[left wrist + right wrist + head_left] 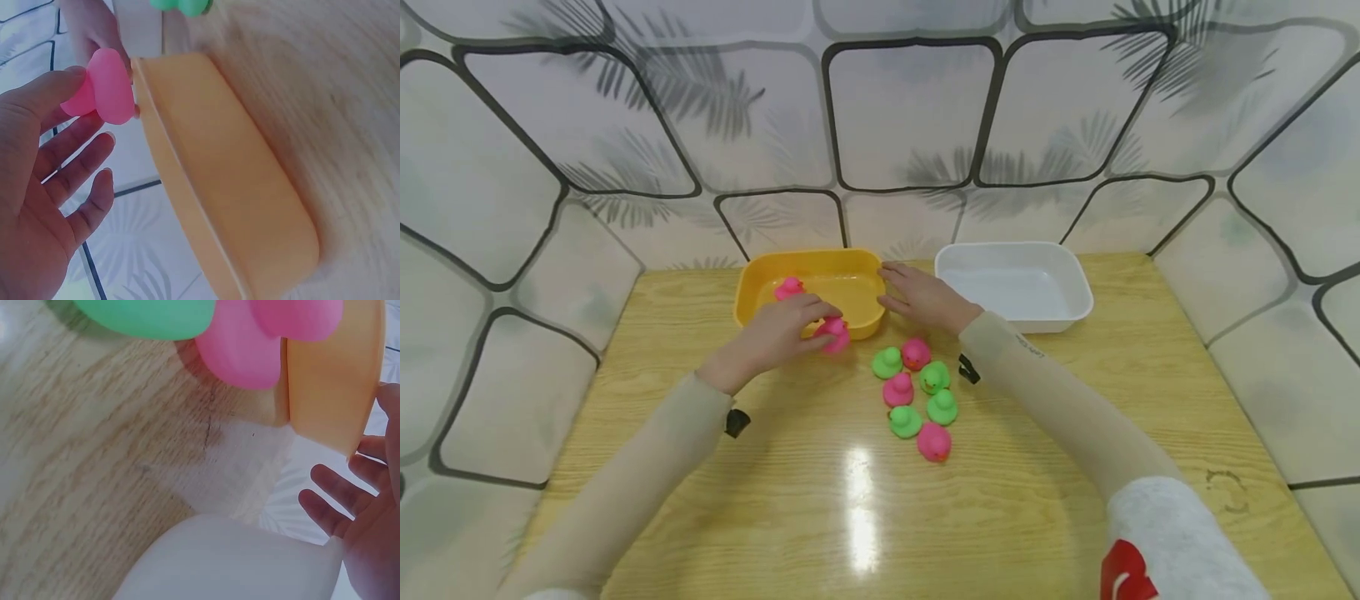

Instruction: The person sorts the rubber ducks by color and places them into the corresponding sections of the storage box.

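My left hand (pixel 778 333) pinches a pink rubber duck (pixel 834 334) between thumb and fingertips, just over the front rim of the yellow bin (pixel 760 267). In the left wrist view this duck (pixel 112 87) is raised beside the bin's rim, and the other fingers are loosely spread. Another pink duck (pixel 789 288) lies inside the bin at its left. My right hand (pixel 928 298) rests its fingertips at the bin's right rim, fingers extended. In the right wrist view the fingers (pixel 340 490) are relaxed and spread beside the bin's end wall.
In front of the right hand, several green ducks (pixel 942 407) and three pink ducks (pixel 934 442) stand clustered on the wooden table (pixel 775 517). A white bin (pixel 1052 312) stands to the right of the yellow one. Patterned panels (pixel 910 117) enclose the table's back and sides.
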Available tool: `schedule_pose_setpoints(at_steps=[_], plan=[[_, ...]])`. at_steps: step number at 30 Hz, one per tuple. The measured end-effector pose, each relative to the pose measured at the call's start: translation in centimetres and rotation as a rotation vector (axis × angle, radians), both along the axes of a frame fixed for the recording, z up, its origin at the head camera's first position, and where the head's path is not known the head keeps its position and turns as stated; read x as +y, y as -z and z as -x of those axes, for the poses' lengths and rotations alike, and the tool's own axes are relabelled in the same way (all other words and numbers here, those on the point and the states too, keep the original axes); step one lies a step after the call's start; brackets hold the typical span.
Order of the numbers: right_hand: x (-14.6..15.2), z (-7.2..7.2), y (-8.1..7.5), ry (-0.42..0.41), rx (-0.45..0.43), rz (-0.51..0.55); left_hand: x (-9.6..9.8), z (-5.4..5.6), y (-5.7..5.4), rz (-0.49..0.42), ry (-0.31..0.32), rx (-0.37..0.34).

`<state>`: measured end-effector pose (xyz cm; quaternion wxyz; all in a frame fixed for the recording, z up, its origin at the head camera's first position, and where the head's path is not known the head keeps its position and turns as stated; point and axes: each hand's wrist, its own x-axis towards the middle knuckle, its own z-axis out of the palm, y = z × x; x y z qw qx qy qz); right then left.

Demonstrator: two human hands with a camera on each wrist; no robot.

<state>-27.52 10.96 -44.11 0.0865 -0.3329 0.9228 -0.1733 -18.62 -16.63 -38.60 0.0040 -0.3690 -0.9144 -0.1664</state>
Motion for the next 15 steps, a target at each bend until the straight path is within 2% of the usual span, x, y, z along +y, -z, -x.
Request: schedule_pose_setpoints(at_steps=[5,9,15], plan=[[0.1,0.0,-0.1,0.011,-0.016,0.004,-0.5,1.6,-0.5,-0.002,-0.028,-0.024],[0.1,0.0,-0.1,0.011,-0.019,0.009,-1.0,2.7,-0.4,0.001,-0.058,-0.028],[0.2,0.1,-0.2,0.004,-0.017,0.011,-1.7,3.4,-0.4,-0.007,-0.091,-0.049]])
